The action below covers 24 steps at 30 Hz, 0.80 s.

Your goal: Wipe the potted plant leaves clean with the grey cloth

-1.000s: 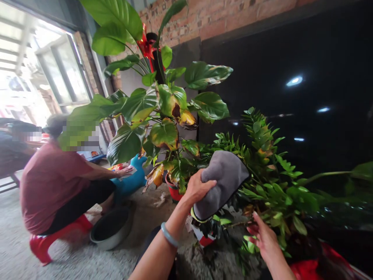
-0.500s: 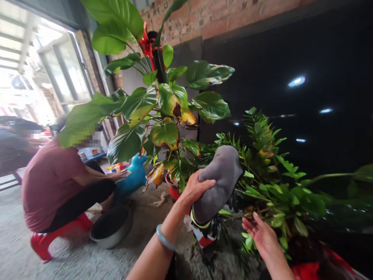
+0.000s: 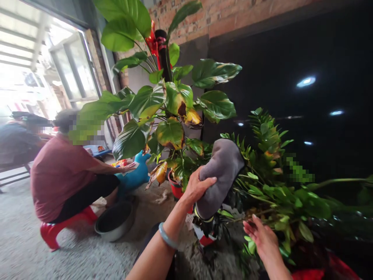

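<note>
Grey cloth (image 3: 219, 177) sits bunched over the small-leaved plant (image 3: 271, 186), gripped at its near edge by the left hand (image 3: 196, 187), whose fingers (image 3: 207, 181) curl shut over the fabric; a pale bangle (image 3: 168, 237) rings that wrist. Lower right, the right hand (image 3: 260, 238) lies palm up with its fingers spread and empty, the tips under a leafy stem; whether they touch it is hard to tell. The plant's pot is mostly hidden by foliage and the cloth. Behind stands a big-leaved plant (image 3: 163, 112) in a red pot (image 3: 176, 189), part covered by leaves. To the left another person (image 3: 64, 179) crouches on a red stool (image 3: 54, 233) beside a metal basin (image 3: 115, 221), one hand on a blue object (image 3: 135, 175) of unclear kind.
</note>
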### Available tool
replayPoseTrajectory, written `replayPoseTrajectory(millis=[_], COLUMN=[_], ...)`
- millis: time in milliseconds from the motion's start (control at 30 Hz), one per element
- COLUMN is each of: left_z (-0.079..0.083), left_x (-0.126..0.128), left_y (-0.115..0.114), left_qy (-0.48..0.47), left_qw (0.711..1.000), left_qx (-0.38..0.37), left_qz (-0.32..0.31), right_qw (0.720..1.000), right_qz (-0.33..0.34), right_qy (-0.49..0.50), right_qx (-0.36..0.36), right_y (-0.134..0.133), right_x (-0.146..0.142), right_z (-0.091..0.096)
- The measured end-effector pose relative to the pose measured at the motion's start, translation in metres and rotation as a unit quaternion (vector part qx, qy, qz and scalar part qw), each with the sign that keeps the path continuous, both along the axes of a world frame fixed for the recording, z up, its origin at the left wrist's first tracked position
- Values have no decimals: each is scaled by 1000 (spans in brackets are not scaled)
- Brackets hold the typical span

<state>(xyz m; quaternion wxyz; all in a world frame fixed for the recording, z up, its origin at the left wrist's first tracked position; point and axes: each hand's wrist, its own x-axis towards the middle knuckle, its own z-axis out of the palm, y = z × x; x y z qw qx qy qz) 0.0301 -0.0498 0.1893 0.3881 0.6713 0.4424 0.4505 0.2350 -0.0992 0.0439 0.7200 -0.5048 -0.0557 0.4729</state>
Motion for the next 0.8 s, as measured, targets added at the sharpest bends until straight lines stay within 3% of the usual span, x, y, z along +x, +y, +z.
replayPoseTrajectory(millis=[67, 133, 200, 333, 467, 600, 700, 767, 800], left_z=[-18, -40, -58, -74, -83, -99, -109, -115, -119], left_x=[1, -5, -17, -40, -59, -75, -80, -78, -76], left_y=[-1, -10, -24, -45, -47, -42, -39, -38, -37], left_qy=[124, 244, 274, 146, -102, -215, -253, -300, -324], left_qw=[991, 961, 940, 939, 915, 910, 904, 888, 877], left_qx=[-50, -125, -185, -266, -333, -335, -343, -345, -350], left_qz=[8, -29, -85, -163, -201, -120, -25, 36, 54], right_qw=[1000, 1000, 1000, 999, 998, 989, 952, 941, 952], right_qz=[-3, -5, 3, 23, 56, 145, 233, 248, 220], right_qy=[-3, -5, -8, -10, 12, -18, -153, -211, -204], right_qx=[-3, -8, -5, 30, 39, -26, -125, -95, -54], right_y=[0, 0, 0, -2, -12, -35, -56, -70, -77], right_x=[1, 1, 3, 5, 2, -7, -9, -6, -3], right_z=[-1, -3, -4, -2, 7, 27, 48, 59, 61])
